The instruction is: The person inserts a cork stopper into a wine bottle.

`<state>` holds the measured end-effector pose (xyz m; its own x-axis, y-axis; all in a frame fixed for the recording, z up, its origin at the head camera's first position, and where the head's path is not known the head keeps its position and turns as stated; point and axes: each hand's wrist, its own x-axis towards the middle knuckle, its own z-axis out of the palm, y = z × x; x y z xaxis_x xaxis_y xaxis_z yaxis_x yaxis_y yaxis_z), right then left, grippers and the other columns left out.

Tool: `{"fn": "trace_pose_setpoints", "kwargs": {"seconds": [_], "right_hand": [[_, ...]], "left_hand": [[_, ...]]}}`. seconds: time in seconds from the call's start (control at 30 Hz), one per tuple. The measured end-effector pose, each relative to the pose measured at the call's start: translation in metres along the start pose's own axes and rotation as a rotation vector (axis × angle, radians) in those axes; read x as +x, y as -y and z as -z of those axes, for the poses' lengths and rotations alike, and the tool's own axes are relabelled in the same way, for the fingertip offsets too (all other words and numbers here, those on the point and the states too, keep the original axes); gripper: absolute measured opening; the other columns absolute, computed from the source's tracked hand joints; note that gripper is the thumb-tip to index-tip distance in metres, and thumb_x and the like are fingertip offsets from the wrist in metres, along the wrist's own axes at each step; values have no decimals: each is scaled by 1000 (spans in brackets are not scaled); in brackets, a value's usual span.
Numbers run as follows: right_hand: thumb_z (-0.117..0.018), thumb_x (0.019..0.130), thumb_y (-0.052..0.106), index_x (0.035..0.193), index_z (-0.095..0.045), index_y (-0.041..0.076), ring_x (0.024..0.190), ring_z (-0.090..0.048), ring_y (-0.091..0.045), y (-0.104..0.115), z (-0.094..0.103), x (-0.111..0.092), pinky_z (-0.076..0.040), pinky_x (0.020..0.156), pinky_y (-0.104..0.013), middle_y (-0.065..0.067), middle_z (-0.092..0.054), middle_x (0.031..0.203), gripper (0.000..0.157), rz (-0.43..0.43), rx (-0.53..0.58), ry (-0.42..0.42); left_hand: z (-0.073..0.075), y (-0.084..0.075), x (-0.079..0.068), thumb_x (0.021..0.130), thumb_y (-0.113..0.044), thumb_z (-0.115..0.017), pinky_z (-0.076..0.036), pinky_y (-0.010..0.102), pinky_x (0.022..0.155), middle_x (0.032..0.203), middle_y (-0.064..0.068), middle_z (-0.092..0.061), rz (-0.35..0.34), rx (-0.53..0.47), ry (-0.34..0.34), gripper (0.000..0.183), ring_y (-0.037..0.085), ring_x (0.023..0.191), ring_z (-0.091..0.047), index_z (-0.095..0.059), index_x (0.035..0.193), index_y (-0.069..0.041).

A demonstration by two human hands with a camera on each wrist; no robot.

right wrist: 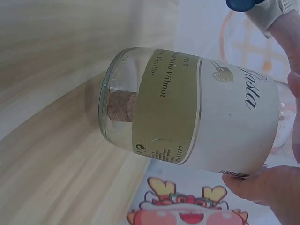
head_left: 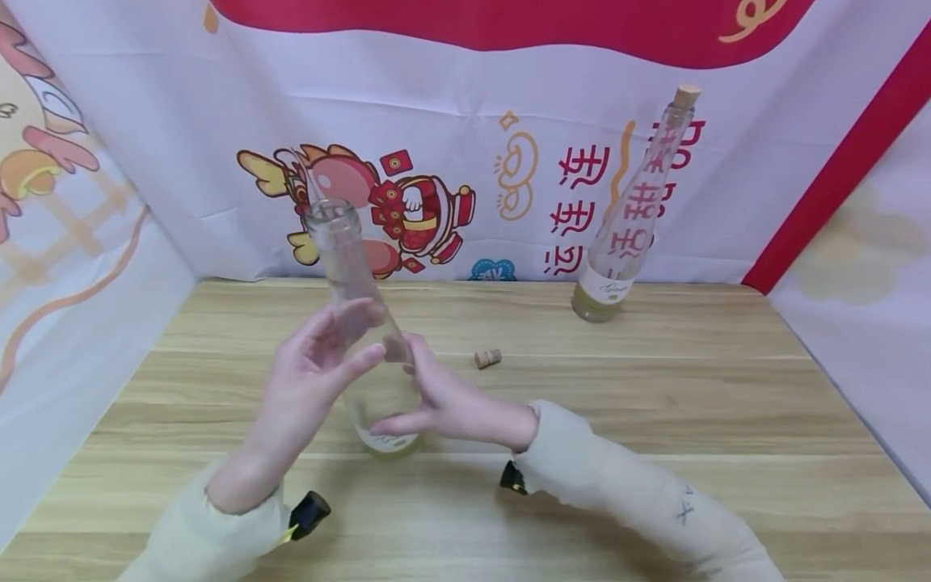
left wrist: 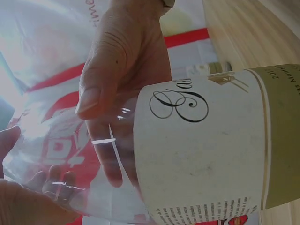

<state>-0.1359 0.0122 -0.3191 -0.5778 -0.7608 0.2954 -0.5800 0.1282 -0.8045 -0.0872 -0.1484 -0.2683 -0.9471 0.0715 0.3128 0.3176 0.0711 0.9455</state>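
Note:
A clear glass bottle [head_left: 347, 263] with an uncorked mouth is between both hands in the head view. My left hand [head_left: 309, 368] holds its upper part, thumb in front and fingers seen through the glass. Lower on the body, my right hand [head_left: 447, 404] grips the bottle with its thumb at the front. The white and olive label [left wrist: 201, 140] shows large in the left wrist view. Through the clear base in the right wrist view appears a cork [right wrist: 121, 106]; whether it is inside or behind the glass I cannot tell. A small cork [head_left: 488, 358] lies on the table.
A second tall glass bottle [head_left: 618, 250], topped with a cork stopper [head_left: 686, 97], stands at the back right of the wooden table [head_left: 691, 388]. Printed cloth [head_left: 451, 89] hangs behind the table and along both sides.

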Motion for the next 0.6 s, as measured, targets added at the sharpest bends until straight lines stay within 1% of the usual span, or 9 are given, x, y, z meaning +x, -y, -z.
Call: {"fn": "trace_pose_setpoints", "kwargs": {"seconds": [0.1,0.17,0.23,0.33,0.4,0.47,0.6], "right_hand": [[-77,71,11,135,-14,6,128,-35,-19,-2,7,-11,-33,103,-41,-14,-37,137,90,30,-36,-43],[-78,70,10,134,-17,4,127,-36,-21,-4,13,-19,-33,103,-42,-15,-38,135,88,34,-59,-74],[-78,70,10,134,-18,2,127,-36,-21,-4,18,-27,-33,103,-41,-16,-38,135,88,42,-85,-96],[-78,70,8,133,-20,1,127,-37,-21,-5,24,-37,-30,105,-38,-15,-38,134,86,44,-96,-127],[-78,69,6,132,-19,-2,126,-37,-23,-7,27,-43,-28,107,-36,-17,-36,134,86,68,-99,-150],[-79,67,5,131,-20,-4,125,-38,-26,-8,30,-48,-29,106,-36,-19,-36,133,87,83,-122,-182],[-79,66,5,131,-21,-6,122,-40,-29,-9,35,-59,-31,105,-38,-20,-38,131,88,81,-158,-227]], "left_hand": [[-11,0,5,85,-4,-62,-34,21,101,123,7,-54,12,-6,39,43,18,122,-45,-48,125,-2],[-19,1,8,84,-4,-63,-34,22,102,124,8,-53,19,-20,66,45,17,122,-45,-47,126,-2],[-27,1,11,84,-5,-63,-34,23,102,125,8,-53,27,-29,90,46,16,122,-44,-46,127,-3],[-38,4,15,84,-5,-64,-35,24,102,124,7,-53,23,-42,122,45,14,121,-45,-47,126,-4],[-44,6,18,84,-6,-64,-35,24,101,124,6,-54,8,-49,142,45,14,120,-46,-48,126,-5],[-50,7,20,84,-5,-64,-36,24,101,123,7,-54,-13,-65,166,44,14,119,-47,-48,125,-4],[-62,8,25,83,-2,-63,-35,29,102,121,10,-54,-62,-104,218,43,16,117,-49,-48,124,-1]]}}
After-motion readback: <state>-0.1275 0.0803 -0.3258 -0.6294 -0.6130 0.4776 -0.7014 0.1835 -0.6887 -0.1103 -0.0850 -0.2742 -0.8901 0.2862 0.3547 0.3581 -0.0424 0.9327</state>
